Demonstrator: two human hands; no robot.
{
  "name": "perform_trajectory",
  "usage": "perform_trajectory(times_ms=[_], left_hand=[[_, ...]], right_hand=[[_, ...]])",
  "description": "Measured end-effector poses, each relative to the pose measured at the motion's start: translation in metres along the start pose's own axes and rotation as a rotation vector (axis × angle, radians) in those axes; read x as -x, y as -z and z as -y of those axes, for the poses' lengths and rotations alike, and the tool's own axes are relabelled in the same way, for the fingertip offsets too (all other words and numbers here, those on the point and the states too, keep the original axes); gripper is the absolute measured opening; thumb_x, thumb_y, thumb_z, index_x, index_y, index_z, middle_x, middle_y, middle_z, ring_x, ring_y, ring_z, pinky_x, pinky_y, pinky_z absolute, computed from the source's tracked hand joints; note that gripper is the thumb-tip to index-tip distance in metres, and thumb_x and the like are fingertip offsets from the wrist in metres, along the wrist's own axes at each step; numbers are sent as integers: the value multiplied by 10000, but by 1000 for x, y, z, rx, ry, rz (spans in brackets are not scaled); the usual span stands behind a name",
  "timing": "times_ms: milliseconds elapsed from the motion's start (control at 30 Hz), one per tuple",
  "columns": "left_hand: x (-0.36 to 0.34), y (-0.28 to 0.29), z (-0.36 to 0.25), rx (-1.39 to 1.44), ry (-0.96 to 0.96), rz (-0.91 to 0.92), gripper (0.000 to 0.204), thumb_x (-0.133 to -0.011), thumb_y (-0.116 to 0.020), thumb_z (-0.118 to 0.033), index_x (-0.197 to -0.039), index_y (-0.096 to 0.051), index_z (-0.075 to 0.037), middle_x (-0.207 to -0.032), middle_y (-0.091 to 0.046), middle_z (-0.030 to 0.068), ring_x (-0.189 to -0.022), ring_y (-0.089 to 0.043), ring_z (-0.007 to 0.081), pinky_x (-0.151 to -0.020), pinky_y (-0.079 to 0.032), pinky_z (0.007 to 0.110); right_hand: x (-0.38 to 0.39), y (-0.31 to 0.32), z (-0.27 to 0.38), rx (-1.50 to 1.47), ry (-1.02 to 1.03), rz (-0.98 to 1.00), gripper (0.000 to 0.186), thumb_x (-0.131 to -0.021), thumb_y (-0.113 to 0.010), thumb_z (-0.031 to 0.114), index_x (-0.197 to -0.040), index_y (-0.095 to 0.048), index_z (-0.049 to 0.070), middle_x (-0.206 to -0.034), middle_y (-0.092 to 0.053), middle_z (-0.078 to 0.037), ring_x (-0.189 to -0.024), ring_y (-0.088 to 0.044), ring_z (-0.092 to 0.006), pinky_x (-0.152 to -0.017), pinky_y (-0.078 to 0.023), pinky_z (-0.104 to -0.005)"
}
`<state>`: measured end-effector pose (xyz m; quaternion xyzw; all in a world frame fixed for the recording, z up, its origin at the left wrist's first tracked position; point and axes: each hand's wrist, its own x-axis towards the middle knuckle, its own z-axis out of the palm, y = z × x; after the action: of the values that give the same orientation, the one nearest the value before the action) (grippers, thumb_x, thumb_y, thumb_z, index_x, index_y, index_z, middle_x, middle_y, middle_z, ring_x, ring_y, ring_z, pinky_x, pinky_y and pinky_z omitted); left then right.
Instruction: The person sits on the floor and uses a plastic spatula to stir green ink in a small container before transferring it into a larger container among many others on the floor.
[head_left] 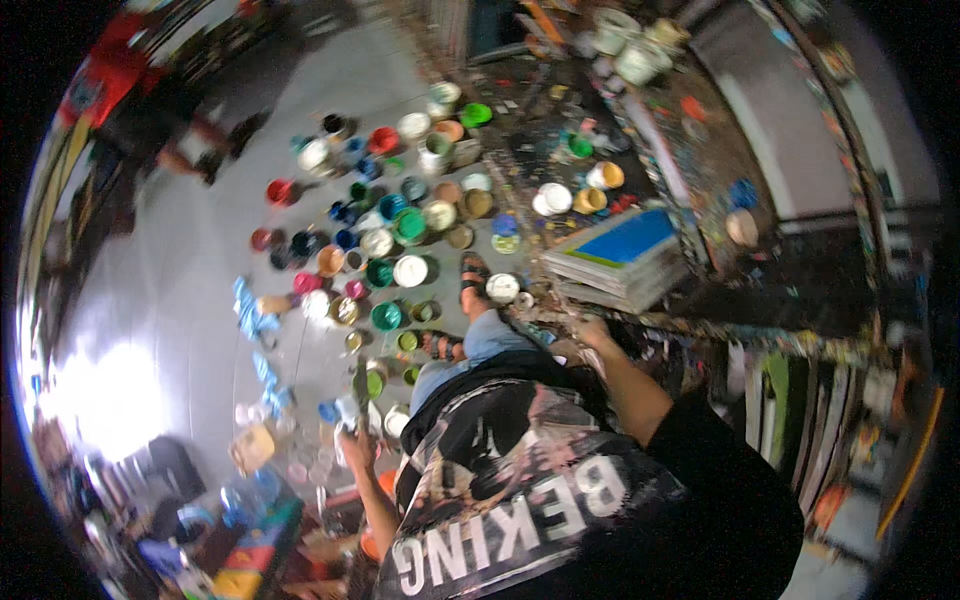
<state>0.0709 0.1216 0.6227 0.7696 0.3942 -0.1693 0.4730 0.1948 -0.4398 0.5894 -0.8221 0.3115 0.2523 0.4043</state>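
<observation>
The left hand (355,445), low and left of the body, closes its grip around a small object (350,408) with pale blue and white on it; blur hides what kind of thing it is. A dark green stick-like part rises from it, nearly upright. The right hand (592,333) reaches out to the right, touching the paint-spattered edge of the worktop (700,325), just near of a stack of boards (625,260) topped in blue.

A grey floor (200,260) carries a wide scatter of open paint tubs (390,230) in many colours, spread ahead of the left hand (355,445). Blue rags (255,310) lie just left of that hand. Beyond the right hand (592,332), a stack of boards (620,262) topped blue rests on the paint-spattered ground.
</observation>
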Motion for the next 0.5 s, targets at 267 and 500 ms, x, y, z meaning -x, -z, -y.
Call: perform_trajectory(times_ms=[267, 500], left_hand=[[-34, -18, -13, -18, -172, -14, 681, -902, -637, -405, -1259, -462, 146, -696, -623, 137, -589, -568, 180, -546, -450, 313], [-28, -35, -164, -181, -145, 82, 584, -937, -601, -227, -1401, -371, 42, -1095, -615, 259, -894, -621, 270, -748, -495, 365]], right_hand=[[5, 1, 6, 166, -37, -70, 726, -872, -530, 633, -1052, -650, -61, -1020, -669, -246, -972, -650, -349, -834, -499, -431], [17, -39, 120, -101, 202, 82, 718, -909, -442, 664, -866, -713, 1, -782, -689, -116, -733, -647, -219, -714, -514, -362]])
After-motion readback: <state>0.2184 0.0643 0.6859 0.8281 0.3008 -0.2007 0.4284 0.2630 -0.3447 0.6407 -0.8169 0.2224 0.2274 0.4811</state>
